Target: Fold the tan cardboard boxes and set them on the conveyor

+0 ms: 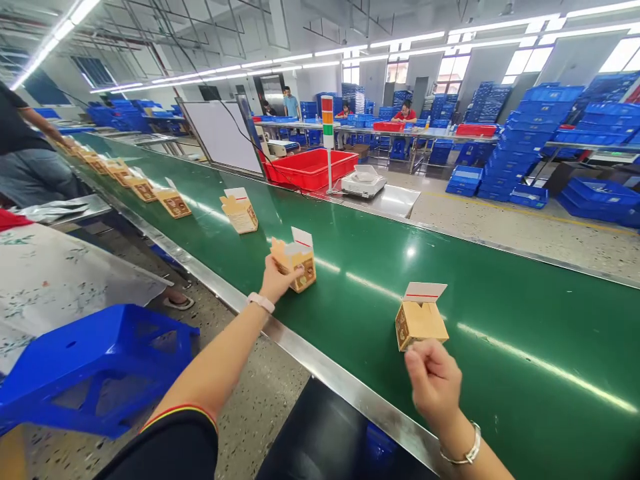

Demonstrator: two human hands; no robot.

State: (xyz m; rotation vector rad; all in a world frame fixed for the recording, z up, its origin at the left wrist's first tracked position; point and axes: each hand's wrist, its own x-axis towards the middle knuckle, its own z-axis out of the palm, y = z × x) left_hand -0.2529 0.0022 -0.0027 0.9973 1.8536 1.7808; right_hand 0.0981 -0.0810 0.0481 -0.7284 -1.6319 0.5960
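My left hand (276, 279) grips a small printed cardboard box (303, 272) by its near side, thumb across the front. The box's top flaps stand up, one of them white with a red line. Closer to me on the right is another cardboard box (425, 323); its tan top is folded over and a white flap with a red stripe is raised. My right hand (436, 380) is curled closed just in front of that box, with nothing visible in its fingers. Whether it touches the box I cannot tell.
A green conveyor belt (360, 320) with metal edges carries an open box (241, 212) and several more farther left. A person (30, 147) stands at the far left. Beyond the belt are a red bin (313, 167), a scale (364, 183) and a signal light (327, 123). A blue stool (100, 353) stands lower left.
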